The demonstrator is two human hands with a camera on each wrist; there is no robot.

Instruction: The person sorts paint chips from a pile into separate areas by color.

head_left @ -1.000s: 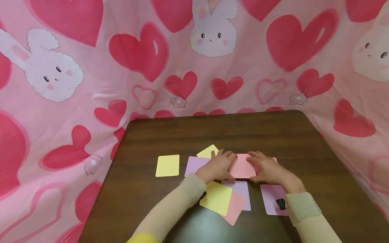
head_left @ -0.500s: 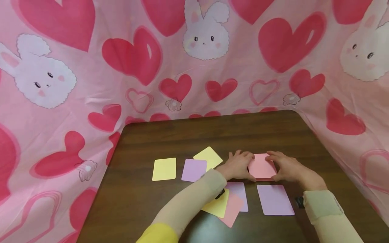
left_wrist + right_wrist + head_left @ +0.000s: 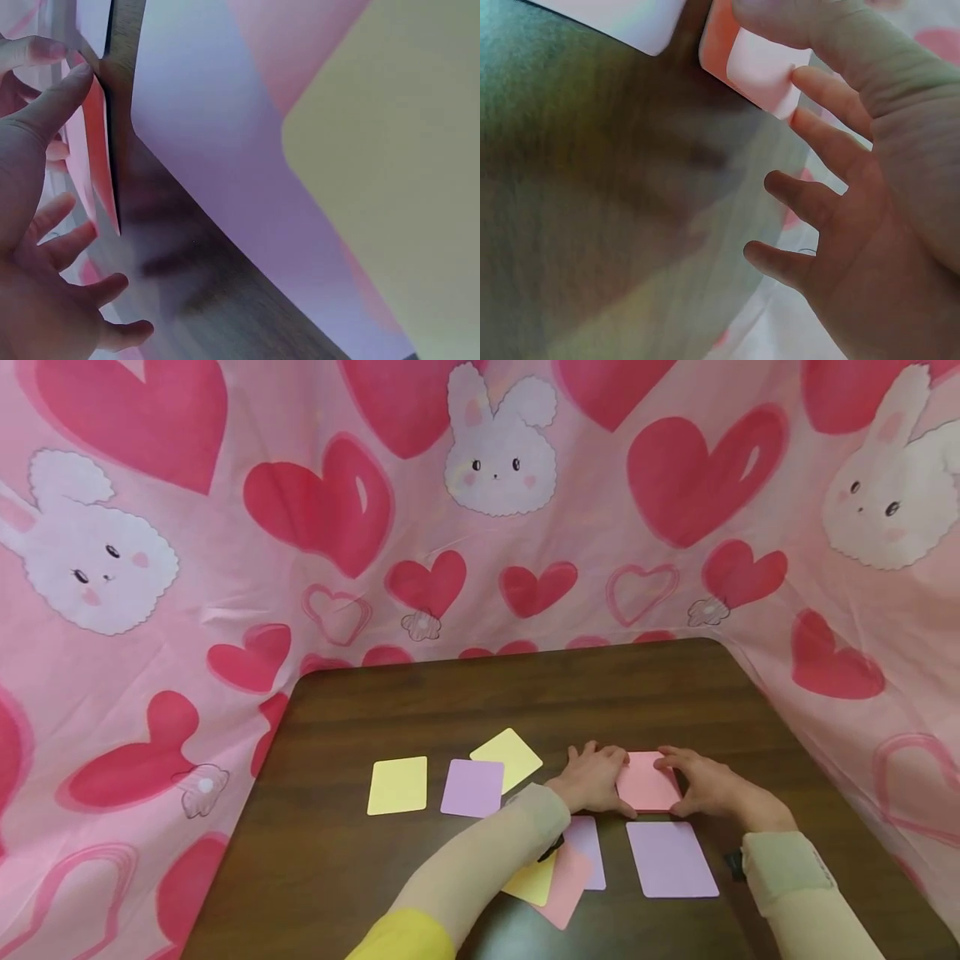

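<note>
In the head view, a square pink card point(image 3: 645, 779) lies between my two hands. My left hand point(image 3: 594, 778) holds its left side, thumb at the near corner and fingers at the far one. Along its right side, my right hand point(image 3: 708, 785) grips it likewise between thumb and forefinger. Both wrist views show a second, redder-looking pink card point(image 3: 100, 161) directly beneath, its edge peeking out from under the upper one. The other fingers of the right hand point(image 3: 855, 172) are spread off the card.
Nearer me is a purple card point(image 3: 671, 860). Under my left forearm, a yellow card point(image 3: 532, 883), a pink card point(image 3: 566, 889) and a purple card point(image 3: 588, 852) overlap. Farther left are a purple card point(image 3: 472, 787), a tilted yellow card point(image 3: 510, 756) and another yellow card point(image 3: 397, 785).
Both hands have carried the pink card rightward, over the pink card that showed at the right. The yellow card behind my left hand has come into fuller view.
</note>
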